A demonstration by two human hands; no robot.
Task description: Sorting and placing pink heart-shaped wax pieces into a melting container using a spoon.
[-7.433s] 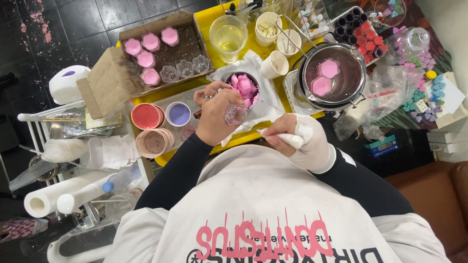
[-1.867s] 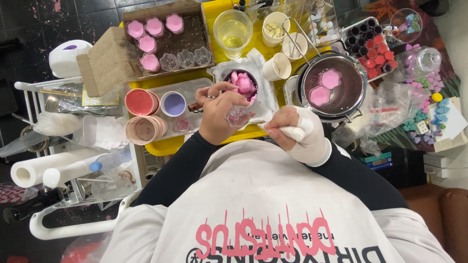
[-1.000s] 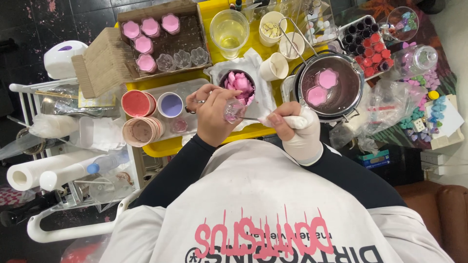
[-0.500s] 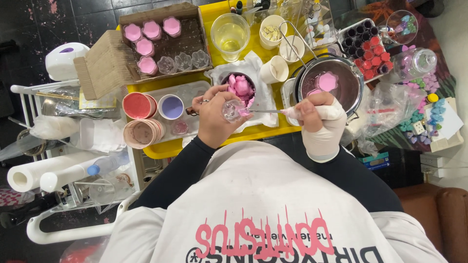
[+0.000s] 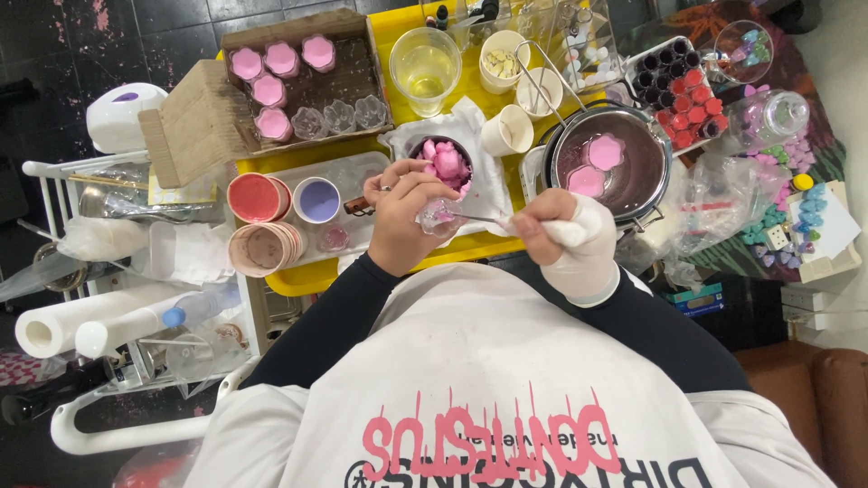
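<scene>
A person's bare left hand point(image 5: 404, 217) grips a small clear flower-shaped mould point(image 5: 440, 215) above a yellow plastic tray point(image 5: 303, 276), while the right hand point(image 5: 565, 239), wrapped in white cloth, pinches a thin metal tool point(image 5: 479, 218) whose tip touches the mould. Just beyond sits a dark bowl of pink wax pieces point(image 5: 443, 163) on white paper; a round metal pot point(image 5: 610, 167) holding 2 pink flower shapes stands to the right.
</scene>
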